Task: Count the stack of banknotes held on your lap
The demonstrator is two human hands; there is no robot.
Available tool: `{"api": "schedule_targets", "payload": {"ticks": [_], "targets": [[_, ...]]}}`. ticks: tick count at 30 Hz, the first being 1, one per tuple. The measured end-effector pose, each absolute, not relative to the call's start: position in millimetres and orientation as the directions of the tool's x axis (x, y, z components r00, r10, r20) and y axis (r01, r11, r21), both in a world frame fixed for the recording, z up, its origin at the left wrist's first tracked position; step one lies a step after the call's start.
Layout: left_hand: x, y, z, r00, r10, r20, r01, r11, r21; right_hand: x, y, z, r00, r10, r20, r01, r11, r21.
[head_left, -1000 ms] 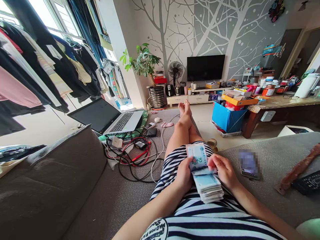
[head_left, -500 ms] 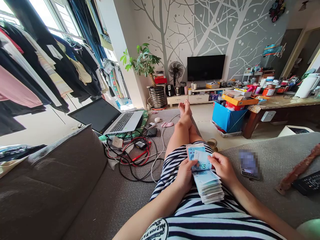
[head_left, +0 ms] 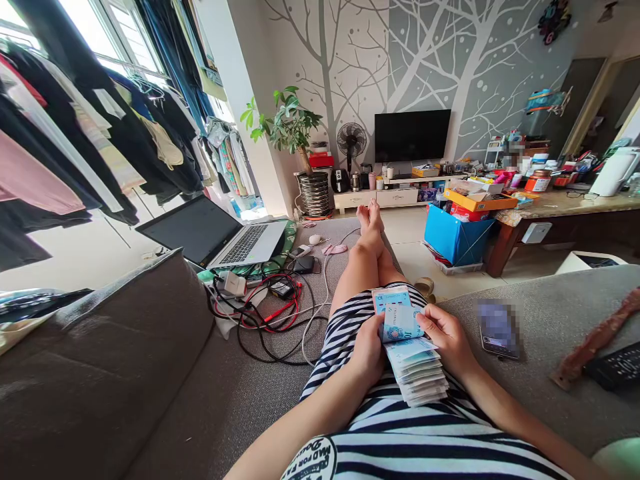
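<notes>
— What do you have there?

— A stack of pale blue-green banknotes [head_left: 415, 373], fanned on my lap over the striped dress [head_left: 400, 440].

— And your hands?

— My left hand [head_left: 369, 347] is closed around the stack's left edge; my right hand [head_left: 447, 337] pinches one raised note [head_left: 399, 321] between thumb and fingers [head_left: 426, 325]. Both forearms angle inward.

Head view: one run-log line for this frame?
left hand: grips banknote stack | right hand: folding top banknote | phone: on sofa beside right hand
</notes>
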State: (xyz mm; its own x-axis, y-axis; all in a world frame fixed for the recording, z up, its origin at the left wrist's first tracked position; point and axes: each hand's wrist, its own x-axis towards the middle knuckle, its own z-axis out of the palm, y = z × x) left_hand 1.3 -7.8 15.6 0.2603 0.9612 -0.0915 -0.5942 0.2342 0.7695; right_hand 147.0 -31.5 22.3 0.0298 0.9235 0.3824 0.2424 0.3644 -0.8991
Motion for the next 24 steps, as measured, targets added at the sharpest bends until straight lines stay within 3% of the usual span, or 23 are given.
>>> {"api": "schedule_targets", "payload": {"ticks": [13,24], "targets": [[2.3,-10.1,20.3,0.326,0.941,-0.095,-0.584,0.279,0.762,146.4,-32.6,24.9,0.029,0.929,0.370,0.233,0.353,-0.906],[2.1,-6.9,18.6,0.230,0.970,-0.077,-0.612,0.205,0.763,145.9,-33.4,27.2,0.022,0.925,0.379,0.216,0.366,-0.905]]}}
